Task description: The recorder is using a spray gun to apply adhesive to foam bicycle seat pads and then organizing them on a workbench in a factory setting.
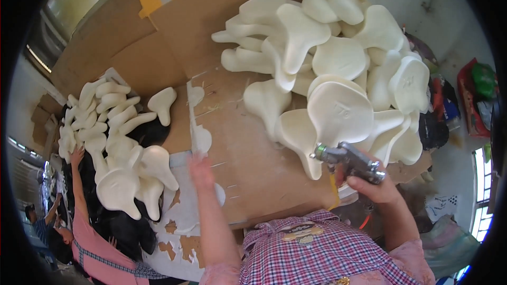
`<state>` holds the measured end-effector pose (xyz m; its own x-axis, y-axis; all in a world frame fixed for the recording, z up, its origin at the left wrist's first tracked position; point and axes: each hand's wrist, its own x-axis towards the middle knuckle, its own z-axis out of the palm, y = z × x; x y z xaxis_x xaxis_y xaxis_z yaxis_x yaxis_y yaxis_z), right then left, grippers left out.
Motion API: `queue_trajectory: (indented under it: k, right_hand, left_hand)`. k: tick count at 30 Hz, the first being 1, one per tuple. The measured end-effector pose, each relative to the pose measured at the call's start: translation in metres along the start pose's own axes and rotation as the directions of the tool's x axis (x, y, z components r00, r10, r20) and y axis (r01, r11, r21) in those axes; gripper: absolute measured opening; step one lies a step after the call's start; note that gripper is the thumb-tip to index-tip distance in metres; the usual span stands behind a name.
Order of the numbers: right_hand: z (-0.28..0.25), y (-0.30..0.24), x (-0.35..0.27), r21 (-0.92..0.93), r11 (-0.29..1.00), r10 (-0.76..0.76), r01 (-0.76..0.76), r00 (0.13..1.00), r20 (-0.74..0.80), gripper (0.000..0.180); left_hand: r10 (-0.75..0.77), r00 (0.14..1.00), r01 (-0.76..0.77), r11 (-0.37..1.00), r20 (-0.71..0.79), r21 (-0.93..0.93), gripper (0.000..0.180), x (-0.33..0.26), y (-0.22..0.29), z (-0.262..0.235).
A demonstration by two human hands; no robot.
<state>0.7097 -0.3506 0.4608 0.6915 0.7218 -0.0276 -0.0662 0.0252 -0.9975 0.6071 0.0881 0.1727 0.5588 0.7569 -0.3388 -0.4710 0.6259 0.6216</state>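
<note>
My right hand [372,184] grips a metal spray gun [348,159], its nozzle pointing left toward the pile of cream foam saddle-shaped pads [338,68] heaped on the right of the brown cardboard-covered table [253,163]. My left hand [200,168] is blurred, fingers apart, holding nothing, reaching over the table's left edge near a white sheet [193,206]. The nearest pad [301,140] lies just left of the gun's nozzle.
A second heap of cream pads [113,142] lies at the left on dark material. Another person in a pink top [95,256] reaches an arm [78,179] up to that heap. More people stand at the far left. Bags and clutter sit on the floor at right [475,95].
</note>
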Motion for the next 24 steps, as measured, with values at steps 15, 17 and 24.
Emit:
queue_trajectory:
  k: [15, 17, 24]
  right_hand:
    - [-0.005, 0.005, -0.022, -0.040, 0.983, 0.179, -0.177, 0.982, 0.052, 0.055]
    - [-0.005, -0.002, -0.012, -0.187, 0.956, 0.252, -0.227, 0.959, 0.127, 0.055]
    - [0.023, -0.010, 0.014, -0.129, 0.990, 0.079, -0.060, 0.986, 0.149, 0.049]
  left_hand:
    - [0.188, 0.976, -0.214, 0.713, 0.112, 0.668, 0.061, -0.049, -0.025, 0.106]
    - [0.253, 0.967, -0.190, 0.753, -0.010, 0.630, 0.061, -0.047, 0.019, 0.100]
    - [0.369, 0.917, -0.196, 0.748, -0.150, 0.634, 0.057, -0.025, 0.067, 0.025]
